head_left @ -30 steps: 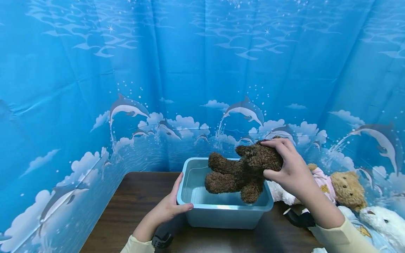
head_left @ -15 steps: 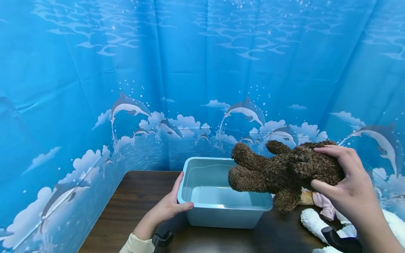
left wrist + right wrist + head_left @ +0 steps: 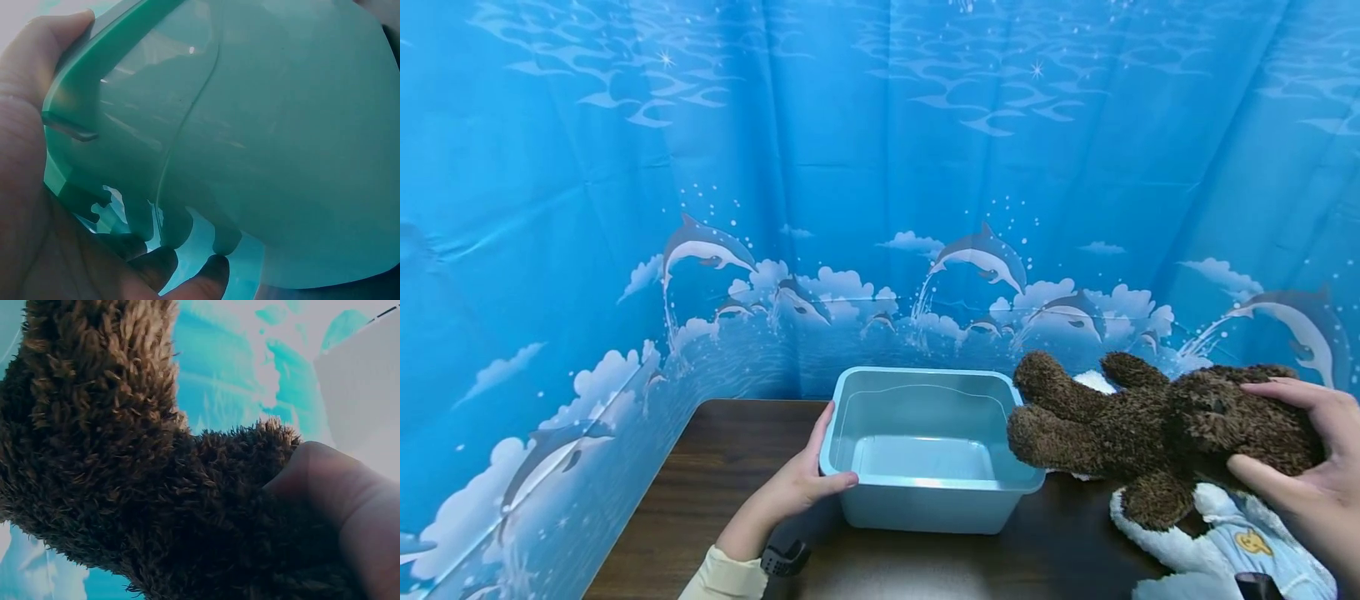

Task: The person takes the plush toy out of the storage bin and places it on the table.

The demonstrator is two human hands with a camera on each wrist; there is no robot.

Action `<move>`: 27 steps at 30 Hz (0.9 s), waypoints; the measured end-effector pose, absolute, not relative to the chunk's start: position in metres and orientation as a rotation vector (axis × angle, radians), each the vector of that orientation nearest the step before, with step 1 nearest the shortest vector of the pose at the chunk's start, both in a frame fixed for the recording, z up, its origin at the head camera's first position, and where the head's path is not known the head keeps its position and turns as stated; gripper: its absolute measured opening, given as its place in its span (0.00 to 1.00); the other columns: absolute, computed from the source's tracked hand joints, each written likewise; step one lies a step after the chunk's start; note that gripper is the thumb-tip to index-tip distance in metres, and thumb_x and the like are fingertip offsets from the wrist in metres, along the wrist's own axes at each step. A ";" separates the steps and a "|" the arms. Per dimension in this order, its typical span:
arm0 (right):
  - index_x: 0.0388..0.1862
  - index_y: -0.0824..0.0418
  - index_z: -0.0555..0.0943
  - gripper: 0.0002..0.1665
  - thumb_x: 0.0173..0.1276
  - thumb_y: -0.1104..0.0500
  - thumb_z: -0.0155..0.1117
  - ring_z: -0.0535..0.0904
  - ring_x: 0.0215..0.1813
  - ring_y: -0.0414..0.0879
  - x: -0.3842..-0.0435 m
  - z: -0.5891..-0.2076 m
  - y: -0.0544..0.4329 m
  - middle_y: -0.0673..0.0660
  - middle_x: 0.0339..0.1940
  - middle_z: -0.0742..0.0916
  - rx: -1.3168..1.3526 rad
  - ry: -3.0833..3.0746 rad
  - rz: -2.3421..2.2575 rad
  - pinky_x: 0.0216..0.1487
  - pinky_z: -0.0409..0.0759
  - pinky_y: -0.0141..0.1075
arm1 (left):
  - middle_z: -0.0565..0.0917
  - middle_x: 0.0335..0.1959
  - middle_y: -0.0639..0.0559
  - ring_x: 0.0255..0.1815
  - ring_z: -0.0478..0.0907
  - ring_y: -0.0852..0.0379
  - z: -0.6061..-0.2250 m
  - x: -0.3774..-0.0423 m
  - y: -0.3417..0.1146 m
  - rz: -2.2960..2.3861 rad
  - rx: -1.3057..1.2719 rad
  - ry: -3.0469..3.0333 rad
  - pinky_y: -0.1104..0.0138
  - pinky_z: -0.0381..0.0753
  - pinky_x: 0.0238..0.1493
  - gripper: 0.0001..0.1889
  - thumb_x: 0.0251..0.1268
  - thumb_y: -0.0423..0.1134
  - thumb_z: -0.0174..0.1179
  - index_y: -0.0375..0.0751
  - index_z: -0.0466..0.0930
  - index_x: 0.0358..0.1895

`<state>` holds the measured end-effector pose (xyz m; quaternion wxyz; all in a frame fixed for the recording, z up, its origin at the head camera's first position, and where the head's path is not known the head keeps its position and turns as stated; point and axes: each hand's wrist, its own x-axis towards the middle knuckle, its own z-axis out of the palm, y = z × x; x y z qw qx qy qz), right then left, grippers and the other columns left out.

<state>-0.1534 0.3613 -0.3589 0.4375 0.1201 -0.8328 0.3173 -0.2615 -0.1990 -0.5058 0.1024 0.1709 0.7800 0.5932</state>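
Note:
A dark brown teddy bear [image 3: 1138, 425] lies level at the right, legs toward the bin. My right hand [image 3: 1311, 442] grips it by the head, thumb below and fingers above. Close up in the right wrist view, the bear's shaggy fur [image 3: 156, 469] fills much of the frame beside my thumb [image 3: 337, 487]. My left hand [image 3: 801, 487] holds the left end of a pale blue plastic bin [image 3: 936, 508], thumb on the front rim. Beneath that rim, the left wrist view shows fingertips [image 3: 206, 275] against the bin's outer wall [image 3: 300, 144].
Under and beside the bear lies a white plush toy [image 3: 1195, 554] in a light blue top; more white fur shows behind the bear. The dark wooden table [image 3: 730, 458] ends at its left edge. A blue dolphin-print curtain [image 3: 880, 183] hangs behind.
My right hand has carried the brown teddy bear from above the bin out to the right, over the plush toys. My left hand keeps its hold on the bin, which stays put.

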 end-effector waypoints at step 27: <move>0.73 0.58 0.74 0.41 0.62 0.76 0.74 0.58 0.59 0.19 -0.184 -0.456 0.412 0.58 0.73 0.70 0.281 -2.790 1.058 0.42 0.77 0.31 | 0.49 0.90 0.39 0.78 0.67 0.30 -0.506 -0.261 -0.197 1.742 0.467 2.317 0.37 0.80 0.70 0.65 0.68 0.53 0.76 0.67 0.29 0.90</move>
